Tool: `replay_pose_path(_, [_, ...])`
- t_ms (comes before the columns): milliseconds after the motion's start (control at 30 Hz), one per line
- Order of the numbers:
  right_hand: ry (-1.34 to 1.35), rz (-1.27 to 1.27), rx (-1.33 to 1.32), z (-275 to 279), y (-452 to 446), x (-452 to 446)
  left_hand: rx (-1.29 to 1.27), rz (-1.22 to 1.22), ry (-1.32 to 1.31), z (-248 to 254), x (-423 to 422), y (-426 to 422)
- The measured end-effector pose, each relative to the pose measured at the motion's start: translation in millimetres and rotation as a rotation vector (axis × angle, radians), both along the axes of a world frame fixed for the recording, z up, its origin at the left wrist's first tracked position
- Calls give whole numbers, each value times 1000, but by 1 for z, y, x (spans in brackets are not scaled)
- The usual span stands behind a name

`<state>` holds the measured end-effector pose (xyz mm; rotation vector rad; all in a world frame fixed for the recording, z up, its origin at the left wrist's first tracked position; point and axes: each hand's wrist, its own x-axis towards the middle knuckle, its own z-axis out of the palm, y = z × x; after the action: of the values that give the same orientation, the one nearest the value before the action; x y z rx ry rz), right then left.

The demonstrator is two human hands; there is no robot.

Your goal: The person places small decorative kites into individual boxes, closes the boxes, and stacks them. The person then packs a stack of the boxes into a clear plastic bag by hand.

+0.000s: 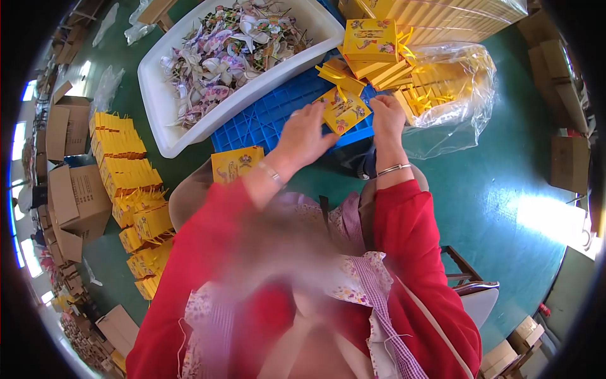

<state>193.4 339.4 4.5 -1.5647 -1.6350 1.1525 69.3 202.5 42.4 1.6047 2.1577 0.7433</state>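
Note:
A small yellow printed box [344, 112] with a yellow ribbon lies tilted at the near edge of a blue plastic pallet [259, 123]. My left hand [303, 136] is beside its left edge, fingers stretched out and thumb apart, fingertips close to or touching the box. At the box's right side is my right hand [387, 119], its fingers curled together in a pinch; what they hold, if anything, is hidden. Another yellow box [235, 163] sits by my left knee. Just beyond my hands, more yellow boxes [371, 41] are piled up.
A white tub [151, 82] full of printed paper-like pieces [221, 57] stands on the pallet. Clear plastic wrap [473, 69] surrounds boxes at right. Rows of yellow boxes [129, 170] stand on the green floor at left, near open cartons [79, 196]. A chair [476, 294] is behind right.

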Motion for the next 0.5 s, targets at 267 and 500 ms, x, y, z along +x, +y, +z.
replay_pose_path(267, [-276,507,364,6,-13,-6,-245,-12,403,-57,20,53])
replay_pose_path(500, [-208,776,825,-34,0,-9,-317,43,294,-35,7,40])
